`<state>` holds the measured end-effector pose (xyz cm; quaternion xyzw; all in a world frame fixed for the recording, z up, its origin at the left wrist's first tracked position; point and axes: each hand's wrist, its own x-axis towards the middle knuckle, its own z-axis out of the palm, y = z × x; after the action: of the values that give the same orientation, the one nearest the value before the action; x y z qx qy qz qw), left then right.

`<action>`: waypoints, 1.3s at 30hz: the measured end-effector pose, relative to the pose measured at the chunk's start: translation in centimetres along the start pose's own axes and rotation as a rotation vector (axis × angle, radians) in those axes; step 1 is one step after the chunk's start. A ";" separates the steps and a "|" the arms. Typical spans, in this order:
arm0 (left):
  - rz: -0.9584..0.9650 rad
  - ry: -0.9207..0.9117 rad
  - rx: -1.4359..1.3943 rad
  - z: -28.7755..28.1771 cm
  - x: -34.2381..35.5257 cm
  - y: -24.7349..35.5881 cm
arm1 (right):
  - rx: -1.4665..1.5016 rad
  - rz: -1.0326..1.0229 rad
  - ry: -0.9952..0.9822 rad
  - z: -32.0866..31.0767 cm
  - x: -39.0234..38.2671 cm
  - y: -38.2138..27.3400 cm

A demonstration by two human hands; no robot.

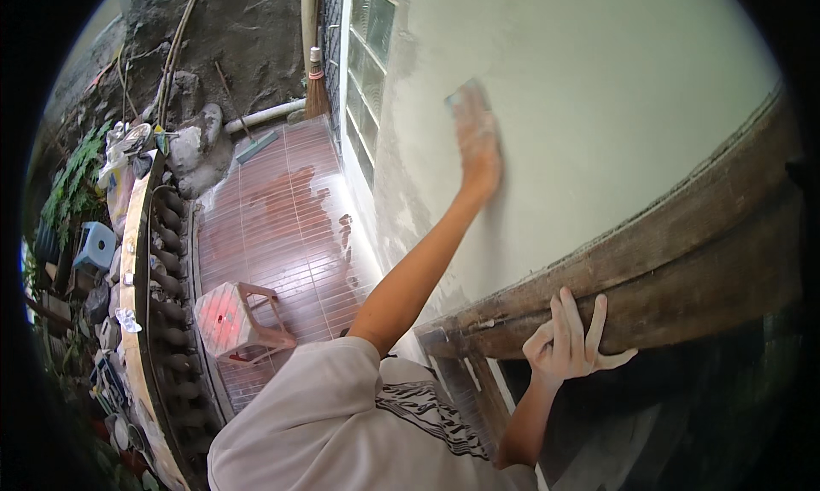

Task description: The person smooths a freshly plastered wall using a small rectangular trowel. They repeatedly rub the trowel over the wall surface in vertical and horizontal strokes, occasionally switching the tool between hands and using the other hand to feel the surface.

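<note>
My left hand [477, 145] is stretched out against a pale green-grey plastered wall [598, 81], blurred by motion. Under its fingertips shows the corner of a thin grey-blue pad [466, 90], pressed to the wall; the blur hides what kind it is. White dust coats these fingers. Lower right, my right hand [568, 341] rests its fingertips on a dark, worn wooden beam [666, 260] along the wall's edge. Its fingers are spread, pale with dust, and hold nothing.
A red-topped plastic stool [243, 320] stands on the wet tiled floor [282, 209]. Left of it runs a balustrade [137, 295] with clutter beyond. A louvred window [367, 73] borders the wall; a broom [317, 90] and a floor squeegee [258, 147] are farther back.
</note>
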<state>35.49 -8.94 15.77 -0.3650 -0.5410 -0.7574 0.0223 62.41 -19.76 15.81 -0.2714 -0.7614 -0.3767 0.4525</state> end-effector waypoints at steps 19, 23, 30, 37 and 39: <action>0.273 -0.085 0.020 1.0 3.8 5.1 | 0.042 -0.021 -0.016 0.2 -1.1 0.3; 0.192 0.088 0.039 -0.4 -0.9 -5.5 | 0.057 -0.030 -0.008 0.3 -1.5 0.5; -0.933 0.197 -0.428 -2.6 -14.7 -16.7 | 0.043 -0.056 0.032 0.5 -1.4 0.6; -0.081 -0.045 0.109 0.6 -9.6 -2.9 | 0.042 -0.044 0.020 0.3 -1.1 0.3; 0.063 -0.141 0.157 0.1 -11.6 -1.0 | 0.031 -0.045 0.002 0.2 -0.9 0.2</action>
<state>43.57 -12.64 8.31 -0.4311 -0.5873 -0.6840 0.0366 62.84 -19.56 14.98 -0.2465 -0.7727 -0.3751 0.4489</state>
